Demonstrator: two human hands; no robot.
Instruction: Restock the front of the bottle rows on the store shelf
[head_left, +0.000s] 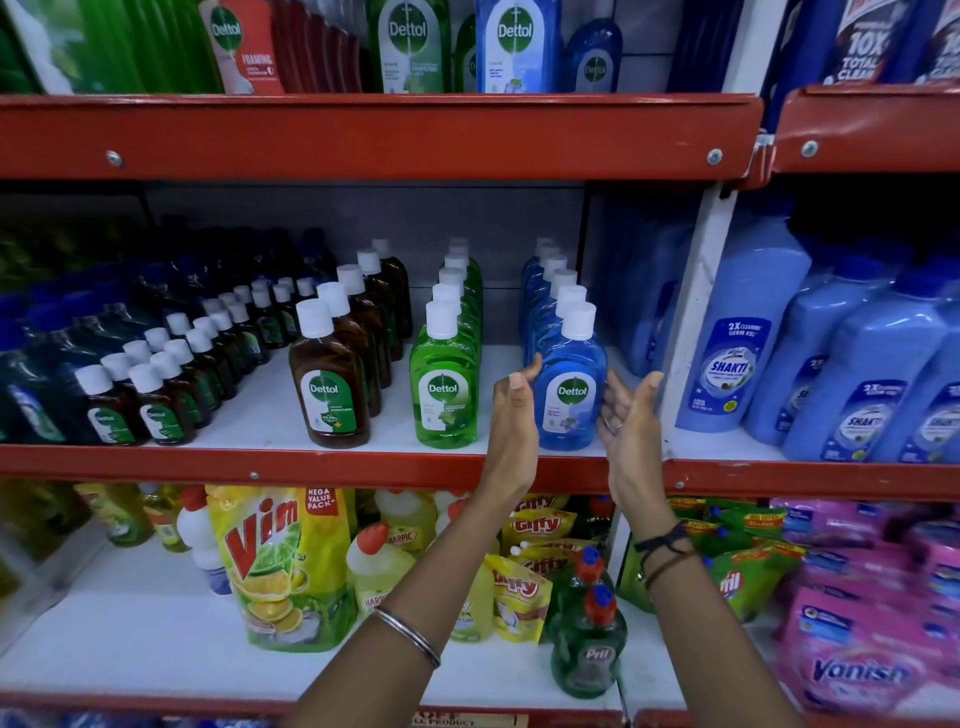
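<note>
On the middle shelf stand three rows of white-capped Dettol bottles: brown, green and blue. The front blue bottle stands upright at the shelf's front edge. My left hand is open at its left side, fingertips at or near the bottle. My right hand is open just right of it, palm turned toward it, with a small gap. Neither hand grips the bottle.
Smaller brown bottles fill the shelf's left part. A white upright divides off large blue Shakti bottles. The red shelf lip runs below. Below it sit a Vim pouch, Pril bottles and pink Vanish packs.
</note>
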